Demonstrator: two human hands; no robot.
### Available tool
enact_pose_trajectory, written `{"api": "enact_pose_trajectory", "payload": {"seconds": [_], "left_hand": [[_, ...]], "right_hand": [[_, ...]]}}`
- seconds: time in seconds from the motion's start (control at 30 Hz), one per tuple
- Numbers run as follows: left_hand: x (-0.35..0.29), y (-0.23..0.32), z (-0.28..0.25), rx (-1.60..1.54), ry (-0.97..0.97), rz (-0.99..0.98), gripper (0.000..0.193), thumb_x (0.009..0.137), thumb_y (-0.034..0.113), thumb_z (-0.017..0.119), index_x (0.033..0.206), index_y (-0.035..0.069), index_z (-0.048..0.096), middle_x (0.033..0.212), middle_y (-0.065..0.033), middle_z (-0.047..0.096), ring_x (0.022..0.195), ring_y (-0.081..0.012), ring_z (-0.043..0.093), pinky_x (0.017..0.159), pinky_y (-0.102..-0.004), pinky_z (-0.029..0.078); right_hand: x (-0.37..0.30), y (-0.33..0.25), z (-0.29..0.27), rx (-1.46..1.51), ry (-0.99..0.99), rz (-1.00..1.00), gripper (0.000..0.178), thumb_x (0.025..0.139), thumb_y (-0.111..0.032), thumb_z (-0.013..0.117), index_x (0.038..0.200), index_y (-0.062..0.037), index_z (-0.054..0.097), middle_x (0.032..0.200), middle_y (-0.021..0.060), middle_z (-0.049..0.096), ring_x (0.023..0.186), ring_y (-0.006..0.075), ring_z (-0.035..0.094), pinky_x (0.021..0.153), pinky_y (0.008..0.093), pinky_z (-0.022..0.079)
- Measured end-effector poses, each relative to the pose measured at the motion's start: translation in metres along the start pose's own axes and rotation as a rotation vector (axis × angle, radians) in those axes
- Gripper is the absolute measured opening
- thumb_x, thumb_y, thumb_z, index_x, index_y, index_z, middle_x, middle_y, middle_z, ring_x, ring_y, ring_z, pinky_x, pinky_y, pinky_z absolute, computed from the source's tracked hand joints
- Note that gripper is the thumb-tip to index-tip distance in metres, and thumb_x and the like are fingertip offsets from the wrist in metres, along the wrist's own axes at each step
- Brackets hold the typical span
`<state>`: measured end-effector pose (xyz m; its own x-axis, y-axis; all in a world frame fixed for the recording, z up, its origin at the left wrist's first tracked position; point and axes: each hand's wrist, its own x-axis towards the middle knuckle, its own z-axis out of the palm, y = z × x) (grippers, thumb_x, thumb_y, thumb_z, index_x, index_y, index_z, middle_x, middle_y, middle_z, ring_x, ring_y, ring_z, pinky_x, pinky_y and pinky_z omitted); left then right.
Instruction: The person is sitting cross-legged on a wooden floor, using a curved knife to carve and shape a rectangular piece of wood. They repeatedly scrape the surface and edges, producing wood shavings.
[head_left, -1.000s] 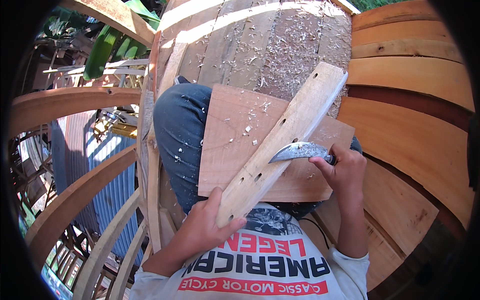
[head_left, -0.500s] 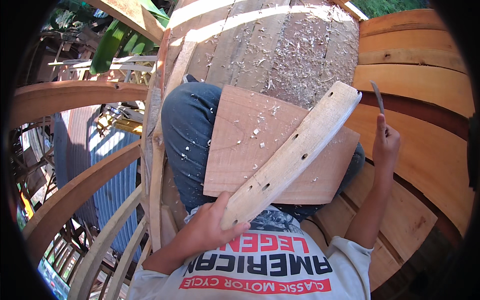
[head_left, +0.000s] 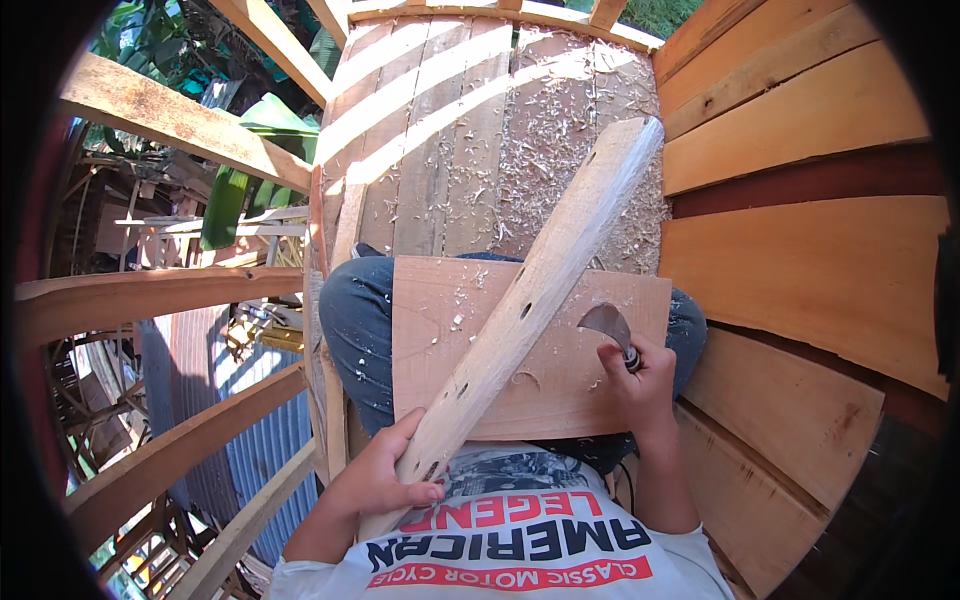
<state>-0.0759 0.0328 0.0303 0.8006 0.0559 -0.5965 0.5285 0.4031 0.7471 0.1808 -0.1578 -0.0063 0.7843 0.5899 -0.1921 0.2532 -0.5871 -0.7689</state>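
My left hand [head_left: 378, 478] is closed around the near end of a long, pale wooden piece [head_left: 515, 325] with several dark holes along it. The wood slants away to the far right, resting across a flat wooden board [head_left: 425, 330] on my lap. My right hand [head_left: 645, 385] grips the handle of a short knife with a broad curved blade [head_left: 605, 320]. Its thumb lies along the base of the blade. The blade is to the right of the pale wood, apart from it and above the board. A thin curled shaving [head_left: 527, 380] lies on the board.
Wood shavings [head_left: 545, 190] litter the plank floor ahead. Overlapping planks [head_left: 800, 285] form a wall close on my right. At the left are wooden rails [head_left: 190, 300], with corrugated sheets [head_left: 265, 455] beyond and below. My bent knees [head_left: 355, 325] show around the board.
My right hand has brought the knife inward and left, from beside the wall to over the board. The pale wood has been turned to a steeper slant, and a curled shaving now shows. The view has shifted.
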Motion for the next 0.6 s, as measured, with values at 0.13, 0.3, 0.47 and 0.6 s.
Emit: {"api": "enact_pose_trajectory", "payload": {"seconds": [0.13, 0.3, 0.47, 0.6], "left_hand": [[0.012, 0.031, 0.009, -0.151, -0.005, 0.206, 0.070, 0.064, 0.047, 0.081, 0.103, 0.001, 0.046, 0.074, -0.0011, 0.045, 0.057, -0.0065, 0.045, 0.049, -0.0199, 0.037], [0.056, 0.054, 0.027, -0.440, -0.414, 0.255, 0.060, 0.066, 0.042, 0.081, 0.096, 0.007, 0.042, 0.069, 0.0005, 0.044, 0.053, -0.0065, 0.048, 0.045, -0.0181, 0.040], [0.104, 0.074, 0.057, -0.501, -0.591, 0.274, 0.060, 0.068, 0.047, 0.078, 0.096, 0.008, 0.042, 0.066, 0.0018, 0.042, 0.052, -0.0063, 0.047, 0.044, -0.0169, 0.040], [0.112, 0.082, 0.055, -0.489, -0.641, 0.342, 0.057, 0.074, 0.053, 0.069, 0.095, 0.009, 0.040, 0.064, 0.0032, 0.038, 0.049, -0.0045, 0.041, 0.043, -0.0160, 0.036]], "right_hand": [[0.003, 0.006, 0.002, 0.103, 0.026, 0.041, 0.038, 0.087, -0.024, 0.070, 0.063, 0.0000, 0.053, 0.050, -0.0040, 0.038, 0.052, 0.0035, 0.034, 0.044, 0.0274, 0.025], [0.014, 0.016, -0.011, 0.176, 0.142, -0.009, 0.035, 0.086, -0.019, 0.071, 0.063, 0.0015, 0.053, 0.048, -0.0031, 0.037, 0.050, 0.0036, 0.033, 0.044, 0.0276, 0.026], [0.019, 0.046, -0.021, 0.283, 0.153, -0.018, 0.038, 0.089, -0.016, 0.068, 0.060, -0.0063, 0.046, 0.051, -0.0067, 0.039, 0.047, 0.0025, 0.033, 0.042, 0.0251, 0.025], [0.029, 0.075, -0.010, 0.428, 0.043, 0.053, 0.032, 0.089, -0.016, 0.067, 0.065, -0.0079, 0.049, 0.050, -0.0050, 0.044, 0.038, 0.0039, 0.038, 0.037, 0.0236, 0.028]]}}
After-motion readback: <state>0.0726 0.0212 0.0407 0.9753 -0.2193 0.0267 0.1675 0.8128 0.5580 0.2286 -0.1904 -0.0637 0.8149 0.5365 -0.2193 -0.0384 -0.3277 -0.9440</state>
